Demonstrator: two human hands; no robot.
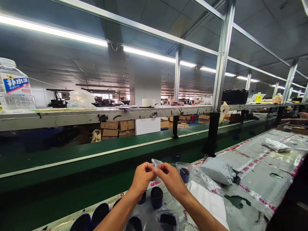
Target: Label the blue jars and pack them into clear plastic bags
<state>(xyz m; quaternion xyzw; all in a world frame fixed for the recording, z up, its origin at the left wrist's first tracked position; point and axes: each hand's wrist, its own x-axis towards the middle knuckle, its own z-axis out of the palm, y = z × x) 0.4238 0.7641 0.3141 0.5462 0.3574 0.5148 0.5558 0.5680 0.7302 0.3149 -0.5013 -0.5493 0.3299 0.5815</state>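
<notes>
My left hand (pixel 143 175) and my right hand (pixel 170 178) meet in front of me, fingertips pinched together on a clear plastic bag (pixel 157 161). Only a small crinkled part of the bag shows above the fingers. Just below the hands a dark blue cylindrical cup (pixel 157 197) stands on the table. Beyond the right hand, another dark cup (pixel 184 175) sits inside a clear bag. Nearer to me, a dark piece (pixel 168 220) lies in clear plastic, and more dark blue cups (pixel 100 214) stand by my left forearm.
White sheets (pixel 209 202) lie right of my right forearm, with a grey plastic packet (pixel 216 170) behind them. A green conveyor belt (pixel 72 179) runs past the table. Metal posts (pixel 221 61) rise beside it. A shelf above holds a water bottle (pixel 16 86).
</notes>
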